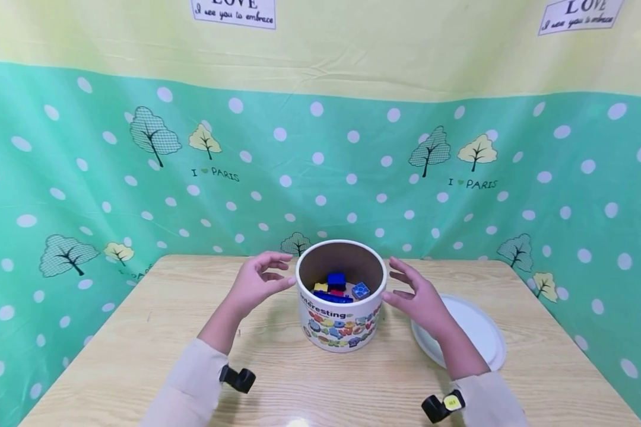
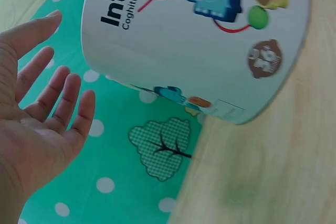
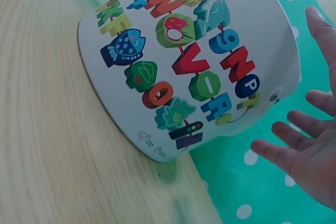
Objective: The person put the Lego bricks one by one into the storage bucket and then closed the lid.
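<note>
A round white bucket point(image 1: 339, 341) printed with colourful letters stands upright on the table, its top uncovered. Inside lie a dark blue block point(image 1: 336, 280), a lighter blue patterned block point(image 1: 360, 290), a yellow piece point(image 1: 320, 287) and some red. On the bucket's left side is my left hand point(image 1: 259, 279), fingers spread, thumb close to the rim. My right hand point(image 1: 419, 299) mirrors it on the other side. Both wrist views show a gap between the printed wall point(image 2: 184, 51) and the loosely extended fingers. Neither hand holds anything. The bucket's bottom is partly hidden by its front wall.
A white round lid point(image 1: 478, 332) lies flat on the table, right of the bucket and partly behind my right forearm. The wooden tabletop point(image 1: 278, 385) ends at a green dotted curtain point(image 1: 342, 196) at the back and sides.
</note>
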A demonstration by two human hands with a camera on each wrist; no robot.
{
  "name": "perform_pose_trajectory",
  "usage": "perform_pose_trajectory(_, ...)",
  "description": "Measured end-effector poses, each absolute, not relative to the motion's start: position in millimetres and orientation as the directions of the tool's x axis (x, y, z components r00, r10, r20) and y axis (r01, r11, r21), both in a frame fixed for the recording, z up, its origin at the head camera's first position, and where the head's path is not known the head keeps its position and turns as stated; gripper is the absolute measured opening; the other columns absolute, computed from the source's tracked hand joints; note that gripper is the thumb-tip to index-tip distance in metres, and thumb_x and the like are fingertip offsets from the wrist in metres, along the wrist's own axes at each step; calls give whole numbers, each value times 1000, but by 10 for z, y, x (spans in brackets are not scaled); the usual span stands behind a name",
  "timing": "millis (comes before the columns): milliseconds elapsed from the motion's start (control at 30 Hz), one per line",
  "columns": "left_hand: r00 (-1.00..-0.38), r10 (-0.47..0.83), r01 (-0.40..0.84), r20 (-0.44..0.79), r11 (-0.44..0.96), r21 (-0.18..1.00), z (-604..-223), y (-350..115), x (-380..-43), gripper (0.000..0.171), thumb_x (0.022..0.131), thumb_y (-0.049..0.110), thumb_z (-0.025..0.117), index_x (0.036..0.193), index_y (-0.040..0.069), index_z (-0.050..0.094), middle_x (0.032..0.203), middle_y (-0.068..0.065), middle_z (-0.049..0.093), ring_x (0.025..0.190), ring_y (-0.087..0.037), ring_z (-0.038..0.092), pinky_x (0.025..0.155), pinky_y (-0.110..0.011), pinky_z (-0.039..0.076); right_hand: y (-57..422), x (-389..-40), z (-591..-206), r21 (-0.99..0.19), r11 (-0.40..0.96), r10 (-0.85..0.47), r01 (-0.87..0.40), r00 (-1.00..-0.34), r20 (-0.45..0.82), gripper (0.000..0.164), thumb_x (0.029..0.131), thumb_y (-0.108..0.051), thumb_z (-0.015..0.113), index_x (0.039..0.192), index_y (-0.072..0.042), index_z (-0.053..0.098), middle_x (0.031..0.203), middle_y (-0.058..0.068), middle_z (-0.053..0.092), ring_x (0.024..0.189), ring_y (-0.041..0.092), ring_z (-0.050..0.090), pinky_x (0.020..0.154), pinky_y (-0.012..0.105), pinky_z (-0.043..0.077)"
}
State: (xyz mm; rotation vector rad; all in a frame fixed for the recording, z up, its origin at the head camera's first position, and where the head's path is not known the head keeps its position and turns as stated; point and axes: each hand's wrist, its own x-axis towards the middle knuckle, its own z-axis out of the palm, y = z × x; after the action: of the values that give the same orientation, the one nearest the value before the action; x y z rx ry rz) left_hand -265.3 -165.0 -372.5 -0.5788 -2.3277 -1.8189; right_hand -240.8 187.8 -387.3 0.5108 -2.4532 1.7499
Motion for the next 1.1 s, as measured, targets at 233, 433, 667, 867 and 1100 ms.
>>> perform_pose_trajectory(233, -927, 191, 355, 323, 161, 921, -3846, -1698, -2484, 51, 78, 9, 82, 124, 1, 62, 121, -14, 60, 108, -34, 57, 88, -38, 54, 2000, -2274, -3863, -885, 350, -187, -308, -948, 256, 73, 88, -24, 75, 149, -10, 38, 152, 12, 37, 136, 35, 40, 102, 45, 43)
perform_pose_trajectory(433, -919, 202, 369, 339, 137, 919, -3928, -1686, -2350, 50, 77, 5, 82, 122, -4, 62, 119, -13, 61, 110, -39, 55, 87, -39, 54, 2187, -2193, -3888, -865, 404, -164, -298, -954, 252, 73, 87, -27, 76, 148, -11, 40, 150, 11, 39, 133, 34, 44, 99, 43, 46)
perform_pose_trajectory(667, -915, 251, 356, 315, 137, 925, -4034, -1624, -2213, 52, 74, 4, 84, 121, -2, 62, 119, -16, 60, 108, -38, 57, 85, -36, 55, 2458, -2076, -3887, -844, 426, -164, -327, -945, 284, 67, 90, -23, 72, 147, -7, 41, 149, 13, 41, 129, 32, 47, 96, 31, 49)
perform_pose_trajectory(867, -909, 310, 333, 280, 134, 933, -4147, -1495, -2076, 51, 73, 4, 84, 119, 0, 63, 119, -20, 60, 107, -38, 57, 86, -38, 55, 2701, -1961, -3854, -832, 440, -148, -337, -941, 303, 64, 92, -19, 70, 146, -4, 41, 147, 19, 41, 115, -1, 54, 88, 16, 49)
perform_pose_trajectory(1100, -858, 449, 337, 250, 123, 934, -4265, -1230, -1922, 47, 75, 8, 83, 119, 4, 65, 118, -14, 62, 107, -38, 59, 86, -45, 54, 2988, -1847, -3852, -831, 473, -115, -293, -956, 271, 64, 93, -19, 69, 148, -7, 39, 145, 18, 43, 104, -5, 58, 83, 18, 52)
